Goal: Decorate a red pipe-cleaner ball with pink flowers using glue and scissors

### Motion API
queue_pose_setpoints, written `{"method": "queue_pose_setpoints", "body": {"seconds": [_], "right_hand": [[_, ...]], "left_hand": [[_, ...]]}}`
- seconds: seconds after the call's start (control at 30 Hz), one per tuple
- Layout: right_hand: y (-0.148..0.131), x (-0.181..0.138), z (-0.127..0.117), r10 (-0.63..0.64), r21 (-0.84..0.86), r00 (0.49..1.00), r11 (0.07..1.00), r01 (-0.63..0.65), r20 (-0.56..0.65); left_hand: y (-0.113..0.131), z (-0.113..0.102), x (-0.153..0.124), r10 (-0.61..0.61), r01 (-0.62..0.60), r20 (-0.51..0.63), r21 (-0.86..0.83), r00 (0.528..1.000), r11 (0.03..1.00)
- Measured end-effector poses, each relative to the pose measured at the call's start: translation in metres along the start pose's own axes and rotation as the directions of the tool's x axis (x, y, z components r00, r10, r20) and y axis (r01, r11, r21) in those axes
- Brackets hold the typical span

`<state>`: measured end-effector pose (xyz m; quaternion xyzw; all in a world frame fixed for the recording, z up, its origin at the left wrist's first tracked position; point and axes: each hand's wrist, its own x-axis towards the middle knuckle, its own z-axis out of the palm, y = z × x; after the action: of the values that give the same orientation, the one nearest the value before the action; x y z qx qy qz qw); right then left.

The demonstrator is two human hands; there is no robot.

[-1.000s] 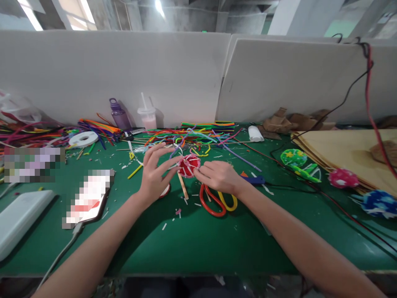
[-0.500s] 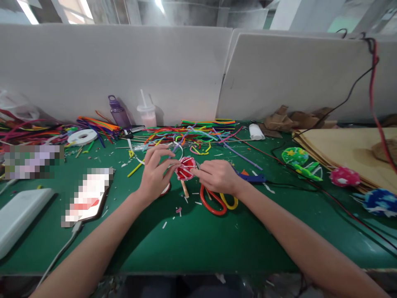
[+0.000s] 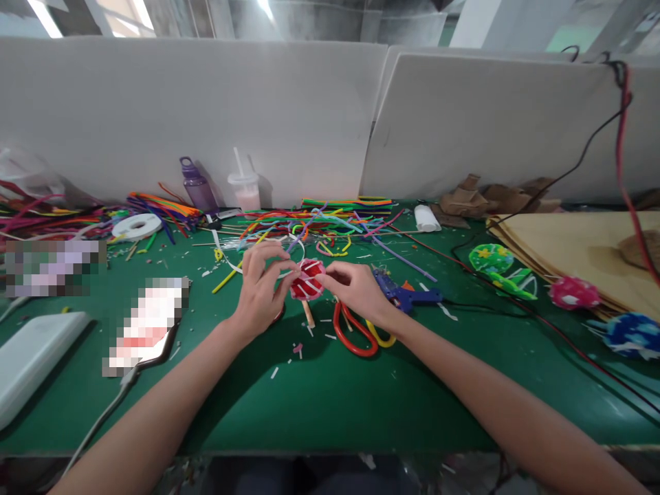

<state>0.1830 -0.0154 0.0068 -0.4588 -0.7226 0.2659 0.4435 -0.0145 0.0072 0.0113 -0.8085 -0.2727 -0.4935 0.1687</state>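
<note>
A small round red craft piece (image 3: 312, 284) with a fuzzy pink rim and white strips across its face is held up over the green table. My left hand (image 3: 262, 285) pinches at its left edge, and a thin white ribbon (image 3: 303, 249) curves out by those fingers. On the right edge, the thumb and fingers of my right hand (image 3: 355, 287) close in a pinch. Below the piece shows a light wooden stick (image 3: 308, 315); whether it is attached, I cannot tell. Scissors (image 3: 355, 337) with red and yellow handles lie under my right wrist.
Beyond my right hand rests a blue glue gun (image 3: 412, 297). Colourful pipe cleaners (image 3: 320, 223) spread along the back, with a white tape roll (image 3: 137, 227) leftward. A phone (image 3: 149, 323) and a white power bank (image 3: 38, 357) lie left; fuzzy craft pieces (image 3: 573, 293) lie right.
My right hand has shifted slightly, its fingers now less curled at the piece's right edge, and more of the glue gun shows. My left hand stays at the left edge.
</note>
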Motion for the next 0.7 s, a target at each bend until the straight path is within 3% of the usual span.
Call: {"method": "queue_pose_setpoints", "body": {"seconds": [0.17,0.27,0.37,0.47,0.7], "right_hand": [[0.001,-0.005,0.002,-0.123,-0.323,0.989,0.942,0.09,-0.082],[0.005,-0.005,-0.001,-0.281,-0.497,0.949,0.85,0.176,-0.145],[0.01,-0.003,-0.006,-0.416,-0.639,0.9,0.729,0.245,-0.13],[0.01,-0.002,-0.013,-0.458,-0.7,0.887,0.651,0.295,-0.052],[-0.001,-0.002,-0.021,-0.417,-0.703,0.909,0.64,0.309,0.019]], "left_hand": [[0.0,0.003,-0.002,-0.028,0.031,0.107,-0.024,0.994,0.999],[-0.001,0.004,-0.003,-0.035,0.044,0.159,-0.054,0.987,0.998],[0.001,0.006,-0.003,-0.051,0.069,0.194,-0.091,0.98,0.993],[0.004,0.008,-0.004,-0.112,0.146,0.217,-0.148,0.97,0.978],[0.011,0.012,-0.004,-0.234,0.358,0.376,-0.304,0.896,0.883]]}}
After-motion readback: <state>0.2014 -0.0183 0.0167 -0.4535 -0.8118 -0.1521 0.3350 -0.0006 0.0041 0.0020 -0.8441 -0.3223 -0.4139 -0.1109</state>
